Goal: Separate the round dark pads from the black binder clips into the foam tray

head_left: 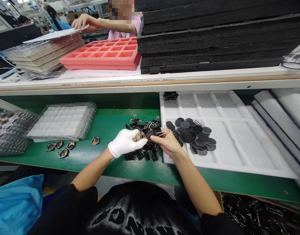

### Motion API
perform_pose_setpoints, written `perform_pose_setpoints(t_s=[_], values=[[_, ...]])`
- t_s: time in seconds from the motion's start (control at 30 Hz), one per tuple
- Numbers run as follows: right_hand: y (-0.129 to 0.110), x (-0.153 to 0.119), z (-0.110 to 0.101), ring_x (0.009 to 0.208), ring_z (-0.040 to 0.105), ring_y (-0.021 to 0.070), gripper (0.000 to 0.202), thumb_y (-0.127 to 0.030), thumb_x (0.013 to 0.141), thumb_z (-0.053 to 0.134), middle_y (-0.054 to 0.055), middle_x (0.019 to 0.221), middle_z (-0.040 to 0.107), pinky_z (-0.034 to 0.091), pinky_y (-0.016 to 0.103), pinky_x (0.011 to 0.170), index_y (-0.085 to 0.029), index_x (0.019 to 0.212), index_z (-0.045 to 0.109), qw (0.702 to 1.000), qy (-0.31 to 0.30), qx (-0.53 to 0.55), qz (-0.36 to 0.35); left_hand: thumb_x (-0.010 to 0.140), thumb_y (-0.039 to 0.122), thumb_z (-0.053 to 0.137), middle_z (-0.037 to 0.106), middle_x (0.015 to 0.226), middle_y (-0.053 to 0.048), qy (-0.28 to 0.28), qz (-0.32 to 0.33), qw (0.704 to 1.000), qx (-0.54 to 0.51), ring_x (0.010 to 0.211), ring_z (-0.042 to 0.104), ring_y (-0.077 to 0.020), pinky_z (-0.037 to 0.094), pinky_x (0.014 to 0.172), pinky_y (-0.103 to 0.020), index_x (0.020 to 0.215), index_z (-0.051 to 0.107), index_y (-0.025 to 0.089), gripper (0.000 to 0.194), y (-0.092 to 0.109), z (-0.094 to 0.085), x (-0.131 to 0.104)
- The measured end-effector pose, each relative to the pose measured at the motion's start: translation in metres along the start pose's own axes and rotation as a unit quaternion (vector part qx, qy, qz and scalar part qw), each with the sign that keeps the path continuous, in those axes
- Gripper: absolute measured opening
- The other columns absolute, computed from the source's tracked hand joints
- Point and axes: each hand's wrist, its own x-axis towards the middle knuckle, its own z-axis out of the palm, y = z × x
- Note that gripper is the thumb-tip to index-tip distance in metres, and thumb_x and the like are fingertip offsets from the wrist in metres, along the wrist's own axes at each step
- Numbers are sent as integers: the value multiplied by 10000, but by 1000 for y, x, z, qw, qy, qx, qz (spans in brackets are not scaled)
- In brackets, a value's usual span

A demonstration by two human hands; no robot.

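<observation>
My left hand (125,143), in a white glove, and my bare right hand (170,145) meet over a heap of black binder clips (140,155). Between them is a round black disc (150,135), pinched by the fingers of both hands. Silver clip handles (162,132) stick out by my right fingers; whether that clip grips the disc I cannot tell. Just right of my right hand, many loose black discs (201,137) lie piled on a white tray (228,143). Small round parts with amber centres (70,145) rest on the green bench to the left.
Stacked clear trays (64,120) stand at left. Above runs a white shelf (103,85) bearing a pink compartment tray (98,62) and black foam sheets (213,49). Across it, a co-worker's hand (85,22) touches a stack. A box of binder clips (257,215) sits lower right.
</observation>
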Motion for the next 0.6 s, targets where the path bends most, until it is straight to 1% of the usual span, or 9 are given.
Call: perform_pose_setpoints(t_s=[0.1, 0.17, 0.27, 0.37, 0.43, 0.5, 0.6], values=[[-9, 1, -5, 916, 740, 202, 402, -375, 614, 993, 53, 985, 796, 619, 386, 908, -208, 928, 805, 999, 7, 36, 21, 843, 488, 616, 314, 487, 68, 4, 18, 1000, -4, 497, 267, -91, 252, 520, -282, 586, 288, 230, 490, -3, -2, -1], [-15, 2, -9, 859, 722, 177, 394, -375, 595, 999, 24, 928, 776, 638, 365, 827, -214, 875, 773, 997, 36, 59, 38, 844, 468, 611, 296, 479, 67, -6, 21, 1000, -20, 504, 244, -85, 244, 506, -273, 554, 286, 223, 499, -5, -5, -1], [-18, 3, -13, 757, 680, 140, 425, -360, 554, 1014, -10, 825, 736, 616, 299, 706, -210, 824, 723, 995, 70, 51, 50, 871, 436, 592, 330, 486, 64, -56, 29, 996, -58, 506, 266, -75, 253, 492, -251, 541, 333, 209, 477, -5, -11, 1], [-16, 4, -15, 717, 653, 131, 452, -346, 552, 1014, -6, 818, 731, 575, 275, 662, -199, 864, 722, 998, 55, 12, 42, 892, 425, 581, 318, 495, 66, -103, 50, 991, -66, 503, 278, -70, 251, 485, -240, 551, 341, 202, 473, -5, -16, 6], [-13, 5, -16, 714, 656, 136, 468, -341, 552, 1013, -1, 827, 740, 573, 291, 697, -194, 892, 727, 998, 47, -2, 37, 906, 419, 573, 320, 489, 67, -130, 60, 988, -56, 491, 284, -67, 253, 487, -242, 554, 349, 200, 471, -5, -19, 10], [-10, 6, -17, 751, 679, 150, 484, -345, 553, 1012, 12, 861, 759, 582, 320, 775, -189, 918, 736, 998, 46, -9, 32, 920, 417, 564, 350, 484, 66, -149, 63, 986, -48, 478, 303, -66, 264, 492, -244, 561, 376, 198, 461, -5, -19, 13], [-8, 6, -17, 858, 712, 186, 494, -351, 555, 1010, 43, 944, 786, 579, 360, 890, -187, 950, 763, 998, 49, -33, 3, 938, 430, 553, 383, 487, 62, -151, 69, 985, -43, 474, 322, -67, 272, 500, -247, 572, 401, 197, 460, -7, -18, 15]])
